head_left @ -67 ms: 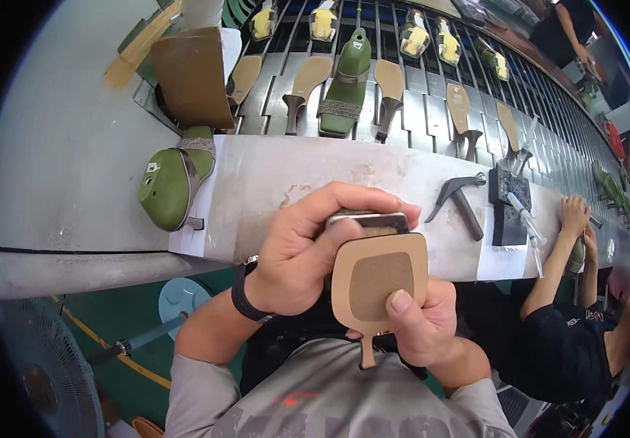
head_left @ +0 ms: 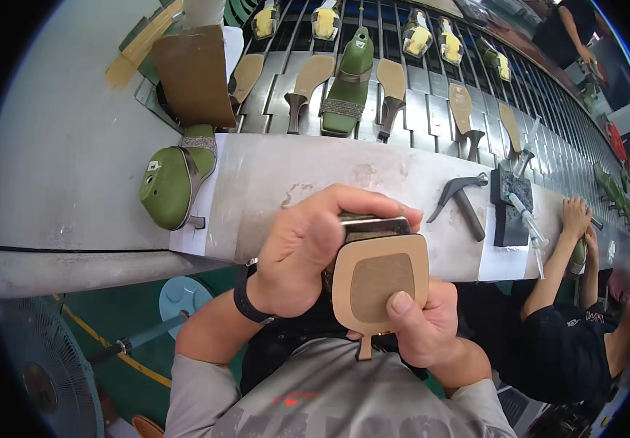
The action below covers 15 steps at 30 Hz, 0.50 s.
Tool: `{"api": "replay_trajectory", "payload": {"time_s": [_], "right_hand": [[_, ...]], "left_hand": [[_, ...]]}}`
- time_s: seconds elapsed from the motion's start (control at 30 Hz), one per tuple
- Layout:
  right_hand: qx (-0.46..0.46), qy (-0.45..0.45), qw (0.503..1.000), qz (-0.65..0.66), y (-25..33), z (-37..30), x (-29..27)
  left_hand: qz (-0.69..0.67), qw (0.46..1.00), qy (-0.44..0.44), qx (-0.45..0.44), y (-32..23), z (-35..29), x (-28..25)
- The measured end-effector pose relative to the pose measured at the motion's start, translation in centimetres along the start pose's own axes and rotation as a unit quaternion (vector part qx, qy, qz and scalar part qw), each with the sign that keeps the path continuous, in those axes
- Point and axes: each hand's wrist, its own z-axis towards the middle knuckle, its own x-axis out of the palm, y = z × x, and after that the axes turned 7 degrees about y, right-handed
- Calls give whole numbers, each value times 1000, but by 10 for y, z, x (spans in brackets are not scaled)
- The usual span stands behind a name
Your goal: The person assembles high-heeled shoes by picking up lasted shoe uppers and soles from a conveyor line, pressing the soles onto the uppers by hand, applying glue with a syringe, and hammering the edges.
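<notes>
Just in front of my chest I hold a tan shoe sole (head_left: 384, 281) with a darker brown patch in its broad part; its narrow end points toward me. My right hand (head_left: 423, 321) grips its lower right side, thumb lying flat on the face. Behind the sole is a shoe with a dark, shiny strap (head_left: 377, 228), mostly hidden. My left hand (head_left: 304, 248) curls around that shoe from the left, its fingers over the far edge. Whether the sole touches the shoe all round cannot be seen.
A green heeled shoe (head_left: 165, 188) stands left on the bench (head_left: 256, 164). Pincers (head_left: 464, 208), a black block (head_left: 506, 204) and a syringe (head_left: 528, 223) lie right. Beyond, a slatted conveyor (head_left: 420, 109) carries shoes and soles. A co-worker's hands (head_left: 576, 219) are at the right.
My left thumb has drawn back leftward, off the shoe's near edge, baring more of the dark strap. The sole's narrow end has tipped slightly; my right hand stays put.
</notes>
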Motion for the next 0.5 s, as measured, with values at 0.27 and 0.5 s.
{"api": "replay_trajectory", "payload": {"time_s": [0.27,0.5], "right_hand": [[-30,35,995,-83,-3,0,-2],[2,51,994,-99,2,0,-4]], "left_hand": [[3,1000,-4,-1,5,-8,3],[20,999,26,27,7,-8,-1]]}}
